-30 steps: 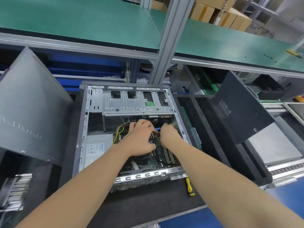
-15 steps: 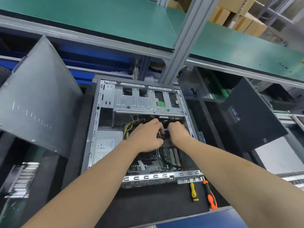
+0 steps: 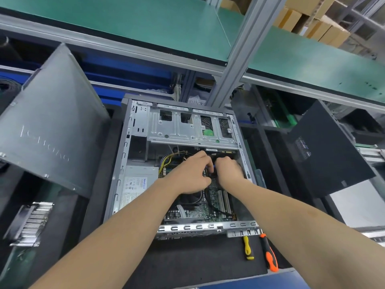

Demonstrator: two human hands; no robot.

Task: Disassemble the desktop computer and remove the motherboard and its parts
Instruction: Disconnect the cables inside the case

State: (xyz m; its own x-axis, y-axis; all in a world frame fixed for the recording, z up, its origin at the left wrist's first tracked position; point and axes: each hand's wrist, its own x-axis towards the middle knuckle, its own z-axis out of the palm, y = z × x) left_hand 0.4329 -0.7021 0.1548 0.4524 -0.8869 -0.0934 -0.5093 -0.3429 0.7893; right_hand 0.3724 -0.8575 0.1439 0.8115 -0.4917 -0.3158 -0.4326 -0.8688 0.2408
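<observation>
The desktop case (image 3: 123,159) is laid on its side on a black foam mat (image 3: 187,263), open face up, so that the motherboard (image 3: 210,207) can be reached from above. The board is not yet lifted out and lies flat on the case floor beside the power supply (image 3: 137,184). The side panel (image 3: 52,122) is leaned away at the left, presumably to keep the working space free.

Both hands are brought together over the far end of the board. The fingers (image 3: 205,163) of the left hand (image 3: 190,176) are curled and pinched on a small blue part (image 3: 213,165); whether it is a plug or a latch cannot be told. The right hand (image 3: 229,171) is held knuckles-up, and what its fingers grip, if anything, is hidden.

A yellow screwdriver (image 3: 247,248) and an orange screwdriver (image 3: 269,253) are laid just in front of the case, probably kept in reach for the screws.
</observation>
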